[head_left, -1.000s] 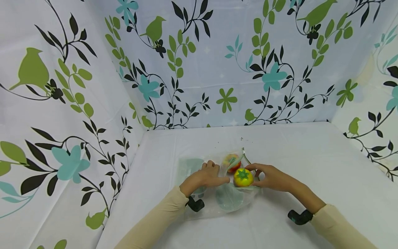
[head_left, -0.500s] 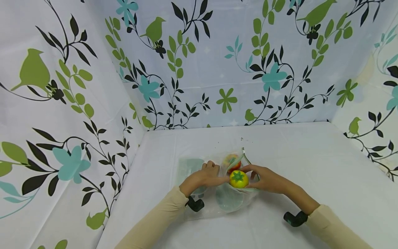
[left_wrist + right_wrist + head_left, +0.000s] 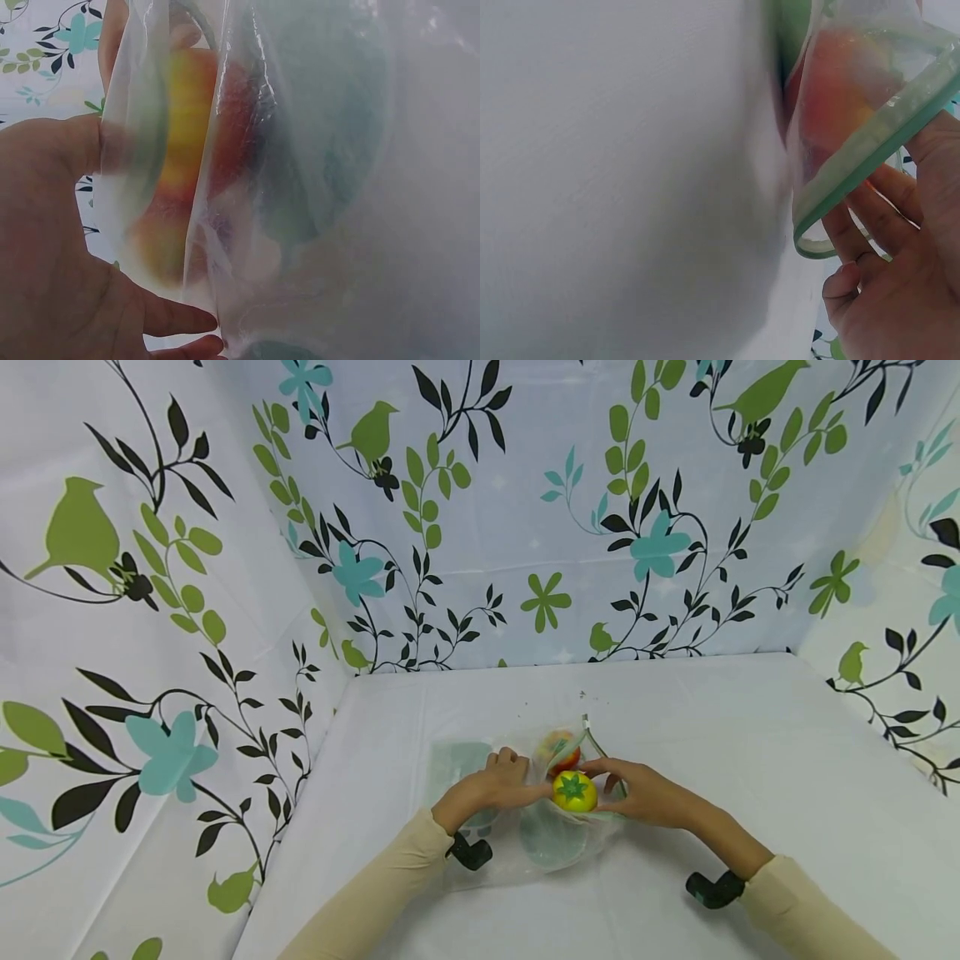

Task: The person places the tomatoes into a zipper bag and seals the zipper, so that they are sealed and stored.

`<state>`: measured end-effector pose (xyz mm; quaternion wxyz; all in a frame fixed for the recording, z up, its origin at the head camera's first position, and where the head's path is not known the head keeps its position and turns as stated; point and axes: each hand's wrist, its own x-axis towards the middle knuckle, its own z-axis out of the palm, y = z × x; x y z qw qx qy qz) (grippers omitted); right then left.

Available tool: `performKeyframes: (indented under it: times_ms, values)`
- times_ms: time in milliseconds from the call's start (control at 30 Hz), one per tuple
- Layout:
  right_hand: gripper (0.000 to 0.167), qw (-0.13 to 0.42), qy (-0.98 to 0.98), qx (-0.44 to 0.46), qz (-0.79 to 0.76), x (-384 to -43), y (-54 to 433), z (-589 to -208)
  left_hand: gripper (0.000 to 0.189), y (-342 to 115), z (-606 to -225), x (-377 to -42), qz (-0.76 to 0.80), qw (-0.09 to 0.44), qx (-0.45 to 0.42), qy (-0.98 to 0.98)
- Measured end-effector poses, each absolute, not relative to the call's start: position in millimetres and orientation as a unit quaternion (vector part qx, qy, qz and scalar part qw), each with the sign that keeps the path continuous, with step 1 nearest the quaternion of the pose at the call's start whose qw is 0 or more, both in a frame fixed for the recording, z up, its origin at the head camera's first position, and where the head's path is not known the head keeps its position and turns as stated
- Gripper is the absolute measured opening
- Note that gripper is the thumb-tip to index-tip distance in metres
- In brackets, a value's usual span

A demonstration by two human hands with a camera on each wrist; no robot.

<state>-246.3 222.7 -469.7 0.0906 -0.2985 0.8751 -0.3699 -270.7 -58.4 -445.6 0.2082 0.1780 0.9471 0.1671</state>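
Note:
A clear zip bag [image 3: 553, 842] with pale green print lies on the white table. Its green zip edge [image 3: 877, 146] stands parted on the right. My left hand [image 3: 497, 787] holds the bag at its mouth, thumb behind the film in the left wrist view and fingertips [image 3: 206, 321] against the plastic. At the opening, my right hand [image 3: 641, 789] holds a round yellow fruit [image 3: 574, 791] with a green star-shaped top between thumb and fingers. Behind that fruit a red and yellow fruit [image 3: 564, 758], apple-like, sits inside the bag, partly veiled by the plastic.
The white-covered table [image 3: 720, 727] stretches around the bag to the back and right. Patterned curtains [image 3: 480, 527] with birds and leaves hang behind and at both sides. A black wrist camera [image 3: 715, 889] sits on the right wrist, another [image 3: 471, 852] on the left.
My right hand has moved left with the yellow fruit, bringing it close to my left thumb. For the last half second both hands have stayed almost still.

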Motion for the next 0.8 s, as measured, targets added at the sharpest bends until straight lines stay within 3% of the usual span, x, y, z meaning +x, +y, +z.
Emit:
performKeyframes:
  times_ms: [300,500,667,800]
  values:
    - [0.037,0.033,0.921,-0.189,-0.339,-223.2,238.4,-457.7,0.093,-51.3,-449.8,-275.3,0.15,0.209,0.174,0.951]
    - [0.046,0.107,0.933,-0.082,-0.335,-192.6,241.3,-449.7,0.097,-51.5,-448.0,-275.7,0.151,0.195,0.179,0.952]
    - [0.046,0.161,0.921,-0.073,-0.347,-170.7,233.9,-454.0,0.099,-50.0,-440.5,-278.4,0.167,0.177,0.19,0.951]
    - [0.045,0.169,0.908,-0.084,-0.374,-160.7,224.1,-460.7,0.101,-43.3,-436.5,-287.7,0.182,0.153,0.193,0.952]
